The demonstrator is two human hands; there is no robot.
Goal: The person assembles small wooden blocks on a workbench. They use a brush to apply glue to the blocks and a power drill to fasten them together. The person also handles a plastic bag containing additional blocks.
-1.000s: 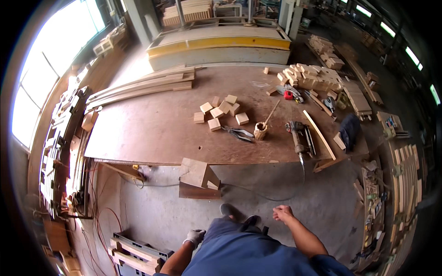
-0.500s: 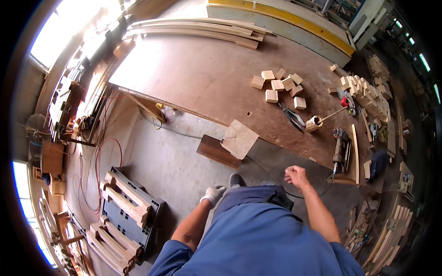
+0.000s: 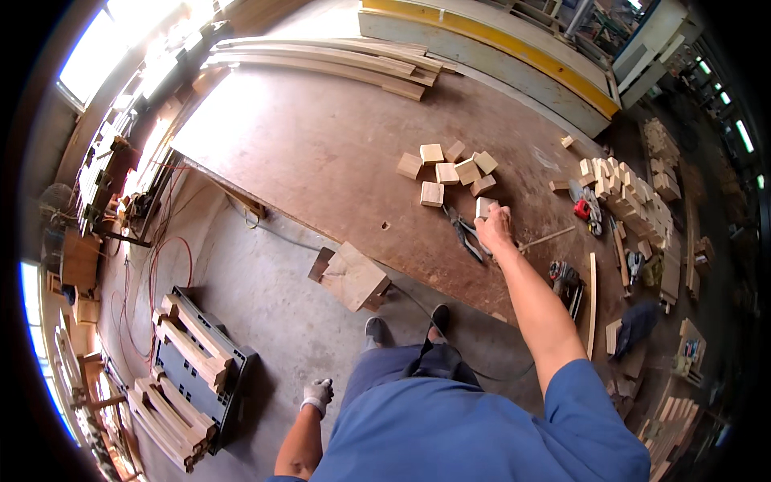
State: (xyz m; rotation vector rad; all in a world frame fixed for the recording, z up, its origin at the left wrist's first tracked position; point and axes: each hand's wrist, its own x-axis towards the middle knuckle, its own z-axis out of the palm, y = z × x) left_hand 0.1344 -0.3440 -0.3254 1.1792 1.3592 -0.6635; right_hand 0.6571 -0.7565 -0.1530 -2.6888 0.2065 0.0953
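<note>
My bare right hand point(image 3: 495, 227) reaches across the brown workbench point(image 3: 321, 153), its fingers closed on a small wooden block point(image 3: 484, 207). Just left of that hand lie dark-handled pliers point(image 3: 464, 234). More wooden blocks point(image 3: 446, 173) sit loosely grouped beyond them. A thin stick point(image 3: 549, 238) shows past my right forearm, which covers its lower end. My left hand point(image 3: 319, 392), in a pale glove, hangs low beside my body over the floor. Its fingers are curled and nothing shows in them.
Long wooden strips point(image 3: 337, 60) lie at the bench's far edge. A power tool point(image 3: 566, 283) and stacked blocks point(image 3: 630, 193) are at the right. A wood-topped stool-like piece point(image 3: 353, 275) stands before the bench. Wooden frame parts point(image 3: 193, 349) rest on a dark pallet at the left.
My right hand has moved forward from beside my body to the bench and closed on a block. My left hand has dropped back and leftward. The view has shifted toward the right.
</note>
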